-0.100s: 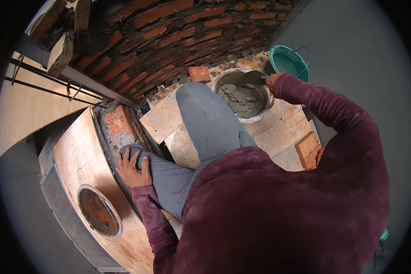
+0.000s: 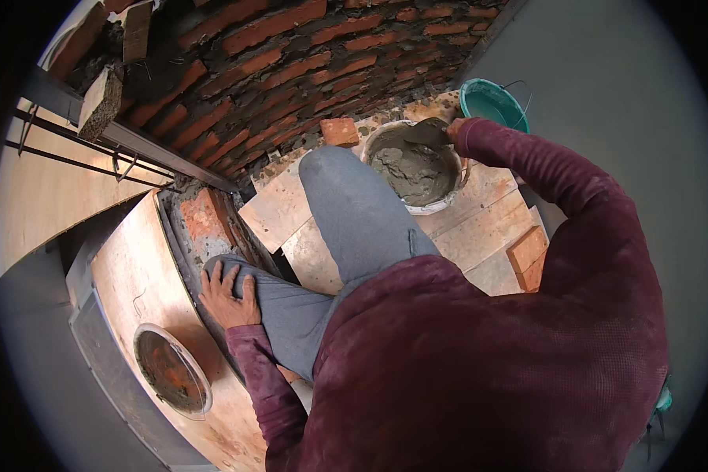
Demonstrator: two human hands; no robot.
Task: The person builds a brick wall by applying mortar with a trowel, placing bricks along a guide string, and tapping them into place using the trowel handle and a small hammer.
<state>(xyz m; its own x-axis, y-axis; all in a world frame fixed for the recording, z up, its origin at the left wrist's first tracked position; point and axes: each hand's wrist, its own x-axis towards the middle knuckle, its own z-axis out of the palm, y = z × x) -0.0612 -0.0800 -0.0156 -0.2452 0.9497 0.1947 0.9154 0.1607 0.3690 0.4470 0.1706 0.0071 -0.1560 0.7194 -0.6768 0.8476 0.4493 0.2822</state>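
Observation:
My right hand (image 2: pixel 454 130) is closed around the handle end of a trowel, at the far right rim of a round bucket (image 2: pixel 430 209) of wet grey mortar (image 2: pixel 405 175). The trowel's mortar-smeared blade (image 2: pixel 425 132) reaches leftward over the mortar near the far side of the bucket. Its handle is mostly hidden by my fingers and sleeve. My left hand (image 2: pixel 230 300) rests on my bent left knee, fingers spread, holding nothing. Close to the mortar bucket's left side lies a single brick (image 2: pixel 339 131).
Behind the bucket rises a brick wall (image 2: pixel 291 75) with rough mortar joints. A teal bucket (image 2: pixel 492 104) stands at the far right, and orange bricks (image 2: pixel 527 256) lie nearer. On the curved plywood at left sits another bucket (image 2: pixel 173 370). Steel bars (image 2: pixel 86 141) cross the upper left.
My right hand and the trowel have shifted slightly left over the mortar. My left hand stays on the knee.

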